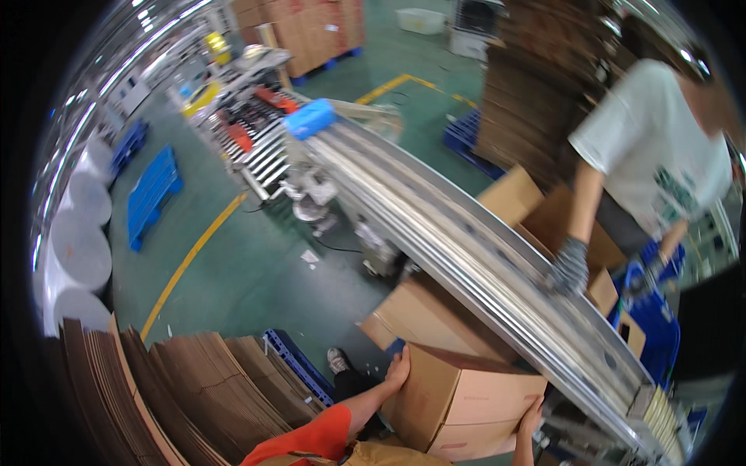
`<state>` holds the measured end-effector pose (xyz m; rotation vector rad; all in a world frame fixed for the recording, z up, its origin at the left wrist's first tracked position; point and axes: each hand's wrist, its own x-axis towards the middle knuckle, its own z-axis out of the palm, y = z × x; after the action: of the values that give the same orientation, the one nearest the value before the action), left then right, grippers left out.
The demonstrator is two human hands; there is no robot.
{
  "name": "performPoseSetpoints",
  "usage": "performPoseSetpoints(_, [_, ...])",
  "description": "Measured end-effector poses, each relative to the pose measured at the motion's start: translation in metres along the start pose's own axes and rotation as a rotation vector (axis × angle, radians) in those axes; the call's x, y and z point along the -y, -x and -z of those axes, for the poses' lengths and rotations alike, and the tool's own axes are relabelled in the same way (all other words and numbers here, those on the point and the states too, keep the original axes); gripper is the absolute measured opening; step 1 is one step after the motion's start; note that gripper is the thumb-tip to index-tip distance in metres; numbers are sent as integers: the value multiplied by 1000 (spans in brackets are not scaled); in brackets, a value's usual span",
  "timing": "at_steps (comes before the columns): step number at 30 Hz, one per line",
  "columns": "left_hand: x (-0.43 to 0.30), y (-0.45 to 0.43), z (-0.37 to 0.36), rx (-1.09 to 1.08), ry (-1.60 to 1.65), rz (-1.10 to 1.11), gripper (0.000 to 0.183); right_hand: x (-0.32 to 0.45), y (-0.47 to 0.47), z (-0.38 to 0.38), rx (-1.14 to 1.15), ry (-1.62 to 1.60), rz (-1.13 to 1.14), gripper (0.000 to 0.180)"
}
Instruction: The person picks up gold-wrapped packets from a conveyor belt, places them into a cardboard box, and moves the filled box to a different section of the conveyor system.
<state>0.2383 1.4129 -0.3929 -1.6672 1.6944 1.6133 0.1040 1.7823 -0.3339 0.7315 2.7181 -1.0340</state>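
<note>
An open cardboard box (472,402) is held between my two bare hands, close against my body. My left hand (400,367) grips its upper left edge, beside a small dark blue patch. On the right side of the box lies my right hand (529,416), with its fingers at the upper edge. One long flap (437,317) stands out on the far side, reaching to the near side of a metal conveyor (466,233). The inside of the box is mostly hidden.
Across the conveyor a co-worker's gloved hand (568,268) rests at its rail, near another open carton (559,221) and a blue bin (655,317). Stacked flat cardboard (215,384) stands at lower left. A roller section (265,163) lies at the conveyor's far end. Blue pallets (154,195) lie beyond.
</note>
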Motion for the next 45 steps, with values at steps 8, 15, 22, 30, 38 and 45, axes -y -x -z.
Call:
performPoseSetpoints(8, [82, -49, 324, -354, 387, 87, 81, 196, 167, -220, 615, 40, 537, 82])
performPoseSetpoints(15, [114, -41, 590, -682, 651, 184, 78, 380, 389, -398, 979, 70, 776, 55])
performPoseSetpoints(22, [83, -90, 780, -771, 961, -8, 78, 529, 510, -566, 1154, 15, 739, 79])
performPoseSetpoints(30, [-58, -230, 953, -648, 932, -250, 75, 720, 559, -659, 970, 145, 626, 84])
performPoseSetpoints(38, [-328, -521, 1037, -76, 569, -376, 76, 830, 500, -752, 455, 41, 258, 87])
performPoseSetpoints(45, [-591, -527, 1055, 725, 171, -309, 82, 910, 511, -818, 95, 164, 199, 68])
